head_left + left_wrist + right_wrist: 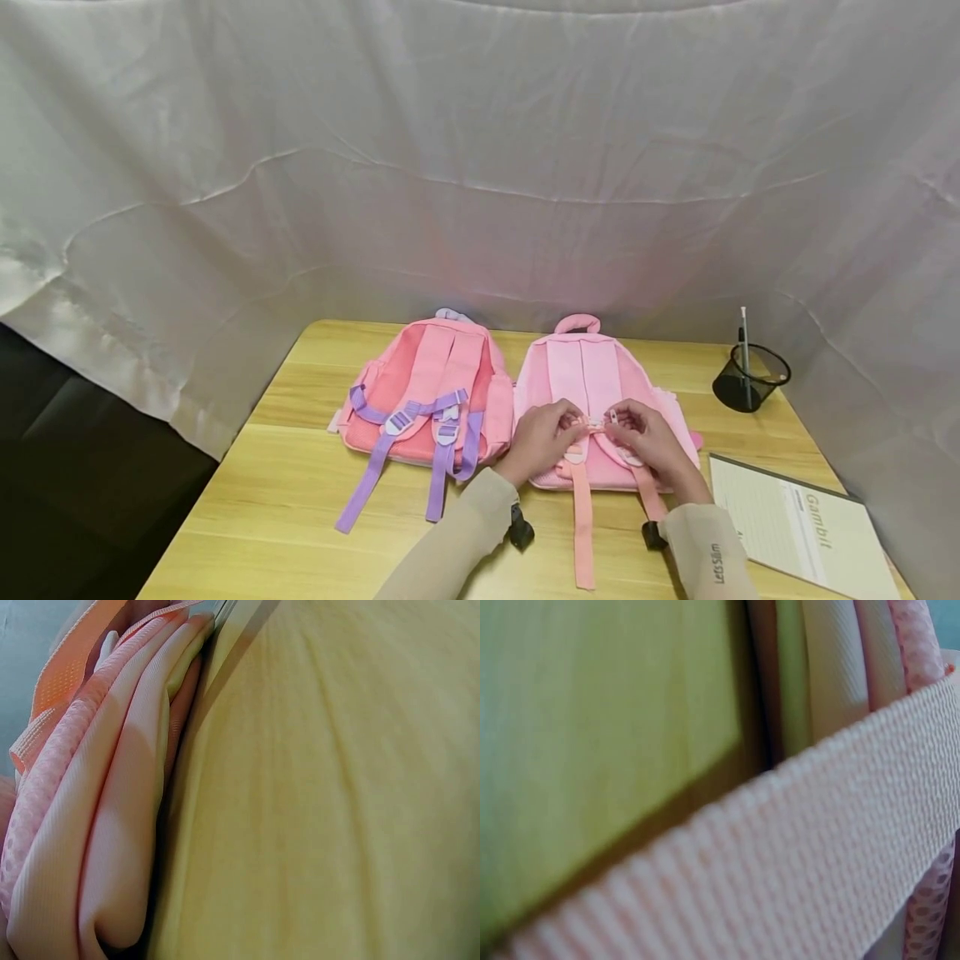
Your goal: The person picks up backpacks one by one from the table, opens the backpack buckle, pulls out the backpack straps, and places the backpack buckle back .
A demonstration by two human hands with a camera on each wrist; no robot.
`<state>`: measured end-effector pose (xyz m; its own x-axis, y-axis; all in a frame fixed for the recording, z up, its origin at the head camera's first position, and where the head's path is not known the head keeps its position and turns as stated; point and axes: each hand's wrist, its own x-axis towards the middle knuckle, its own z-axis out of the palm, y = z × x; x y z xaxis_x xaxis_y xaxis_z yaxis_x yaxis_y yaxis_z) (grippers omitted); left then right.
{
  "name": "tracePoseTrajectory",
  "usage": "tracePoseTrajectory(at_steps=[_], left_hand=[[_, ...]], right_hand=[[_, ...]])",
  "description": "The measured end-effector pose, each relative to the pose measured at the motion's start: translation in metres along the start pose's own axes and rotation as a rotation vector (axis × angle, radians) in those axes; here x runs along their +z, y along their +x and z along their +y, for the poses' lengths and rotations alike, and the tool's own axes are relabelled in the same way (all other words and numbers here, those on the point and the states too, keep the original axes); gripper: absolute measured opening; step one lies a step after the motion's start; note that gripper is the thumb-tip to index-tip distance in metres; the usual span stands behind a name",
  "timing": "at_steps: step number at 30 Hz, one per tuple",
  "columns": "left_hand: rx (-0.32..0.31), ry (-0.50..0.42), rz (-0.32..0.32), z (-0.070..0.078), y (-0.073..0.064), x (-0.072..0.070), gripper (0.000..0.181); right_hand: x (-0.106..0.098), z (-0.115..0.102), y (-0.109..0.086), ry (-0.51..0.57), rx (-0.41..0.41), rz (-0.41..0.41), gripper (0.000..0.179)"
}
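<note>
A light pink backpack (600,367) lies strap side up on the table, its top handle toward the curtain. Over its lower half, my left hand (546,435) and right hand (654,440) meet at a small pale chest-strap buckle (595,423). Each hand pinches one side of it between thumb and fingers; whether the halves are joined is too small to tell. Two peach webbing straps (582,525) hang down toward me. In the left wrist view the backpack's side (112,795) fills the left edge. Across the right wrist view runs a blurred webbing strap (780,855) close to the camera.
A coral backpack (427,367) with purple straps (372,487) lies just left. At the right stand a black mesh pen holder (738,387) with pens and, nearer, a notebook (802,525). Grey curtain (525,167) surrounds the wooden table (285,492).
</note>
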<state>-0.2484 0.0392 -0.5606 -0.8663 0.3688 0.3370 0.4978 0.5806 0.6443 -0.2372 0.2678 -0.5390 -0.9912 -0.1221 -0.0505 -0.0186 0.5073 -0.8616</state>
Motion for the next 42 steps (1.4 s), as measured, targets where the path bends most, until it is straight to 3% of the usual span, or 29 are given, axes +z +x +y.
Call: tracePoseTrajectory(at_steps=[6, 16, 42], left_hand=[[-0.003, -0.003, -0.003, 0.001, 0.000, 0.000, 0.020], [-0.019, -0.001, -0.014, 0.002, 0.000, -0.002, 0.020], [-0.016, -0.018, -0.027, 0.001, -0.001, -0.002, 0.020]], right_hand=[[-0.002, -0.013, -0.006, 0.037, -0.028, -0.007, 0.024], [-0.001, 0.010, 0.002, 0.113, -0.068, -0.004, 0.029], [0.002, 0.012, 0.002, 0.038, -0.023, 0.031, 0.022]])
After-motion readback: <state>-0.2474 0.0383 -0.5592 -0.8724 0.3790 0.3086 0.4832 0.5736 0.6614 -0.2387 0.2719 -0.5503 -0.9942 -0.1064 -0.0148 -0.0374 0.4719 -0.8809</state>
